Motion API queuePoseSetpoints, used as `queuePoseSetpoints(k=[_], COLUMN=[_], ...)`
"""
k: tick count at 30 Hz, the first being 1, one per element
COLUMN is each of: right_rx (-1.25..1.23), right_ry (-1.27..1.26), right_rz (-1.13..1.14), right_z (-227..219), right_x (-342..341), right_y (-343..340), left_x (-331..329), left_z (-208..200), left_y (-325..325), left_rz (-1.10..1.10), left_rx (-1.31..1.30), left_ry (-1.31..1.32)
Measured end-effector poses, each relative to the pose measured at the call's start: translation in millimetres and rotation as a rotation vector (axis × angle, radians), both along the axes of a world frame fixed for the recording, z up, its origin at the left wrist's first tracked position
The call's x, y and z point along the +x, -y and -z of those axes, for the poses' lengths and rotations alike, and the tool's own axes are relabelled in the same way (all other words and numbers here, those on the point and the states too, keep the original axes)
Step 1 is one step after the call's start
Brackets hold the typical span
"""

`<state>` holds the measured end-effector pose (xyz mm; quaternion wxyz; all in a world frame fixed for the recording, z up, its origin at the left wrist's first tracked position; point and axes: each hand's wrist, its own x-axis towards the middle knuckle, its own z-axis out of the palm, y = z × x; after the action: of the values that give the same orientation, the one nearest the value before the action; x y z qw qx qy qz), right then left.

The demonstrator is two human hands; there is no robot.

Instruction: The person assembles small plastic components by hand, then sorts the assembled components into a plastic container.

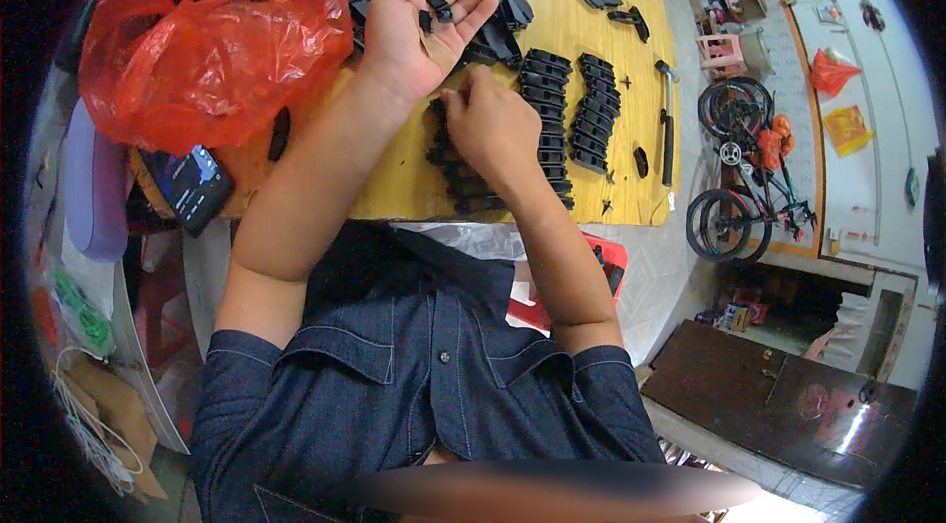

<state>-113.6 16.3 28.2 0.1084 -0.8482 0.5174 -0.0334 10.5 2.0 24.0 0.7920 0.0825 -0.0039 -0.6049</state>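
Note:
My left hand [402,38] is turned palm up above the table, fingers loosely spread. A few small black plastic pieces [439,8] lie on its palm and fingers. Just below it, my right hand [495,127] is closed, with curled fingers over a black segmented plastic strip [463,186]. Whatever its fingertips grip is hidden behind the hand. Two more segmented strips stand to the right: a long one [545,80] beside the hand and a shorter one [594,119] farther right. Loose black plastic parts [507,11] are heaped beyond my hands.
On the yellow table [384,183], a red plastic bag [212,60] fills the far left, with a phone [192,183] at the near-left corner. A hammer [667,119] lies by the right edge, near small black bits [641,162]. Bicycles [734,168] stand beyond.

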Motion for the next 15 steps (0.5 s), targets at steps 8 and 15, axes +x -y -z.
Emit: queuePoseSetpoints(k=[8,15], right_rx=[-0.355,-0.375], right_ry=[0.606,0.543], right_rz=[-0.243,-0.276], right_z=[-24.5,-22.4], right_x=[4.6,7.9], right_y=[14.4,25.3], left_x=[-8.8,-14.7], left_z=[-6.9,-9.1], left_y=[-5.4,-6.4], left_rz=[0.092,0.175], left_rx=[0.040,0.041], left_ry=[0.030,0.046])
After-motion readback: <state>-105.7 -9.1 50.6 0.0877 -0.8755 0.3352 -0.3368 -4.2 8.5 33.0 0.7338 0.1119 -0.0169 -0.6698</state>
